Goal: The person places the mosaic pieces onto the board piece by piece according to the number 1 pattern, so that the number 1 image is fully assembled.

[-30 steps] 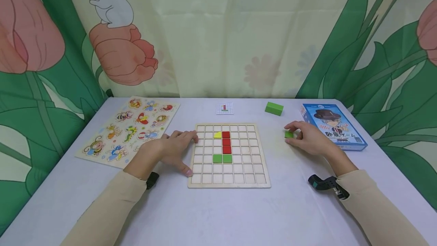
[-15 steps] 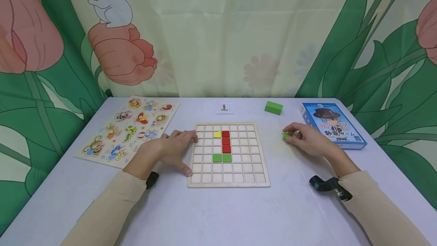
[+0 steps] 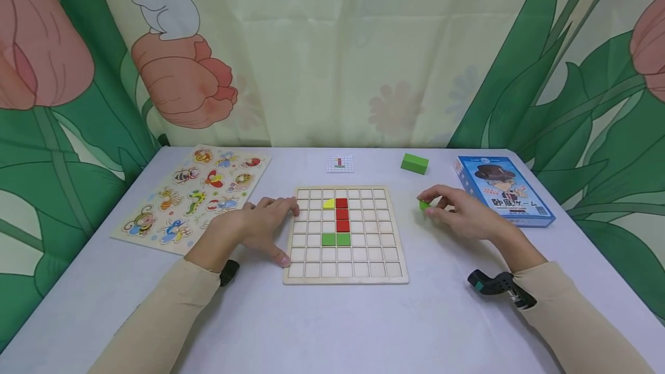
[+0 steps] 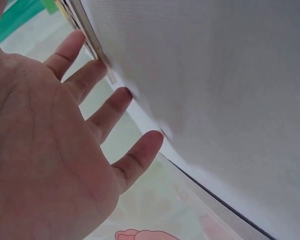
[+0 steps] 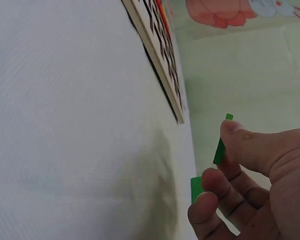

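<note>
My right hand (image 3: 462,211) pinches a small green tile (image 3: 423,205) between thumb and fingers, to the right of the wooden grid board (image 3: 345,281). In the right wrist view this tile (image 5: 219,151) is seen as a thin strip, raised off the table. My left hand (image 3: 260,227) rests along the board's left edge, fingers spread, with a fingertip at the upper side and the thumb lower down. On the board lie red tiles (image 3: 342,225) in a column, a yellow triangular tile (image 3: 329,204) beside the top one, and two green tiles (image 3: 328,239) side by side below.
Behind the board is a small card (image 3: 340,164) printed with a coloured grid pattern. A green block (image 3: 414,163) sits at the back right, with a blue box (image 3: 504,189) beyond it. A cartoon insect board (image 3: 176,192) lies at left.
My right hand has lifted the green tile and carried it a little left toward the board. The left hand has kept its place at the board's edge.
</note>
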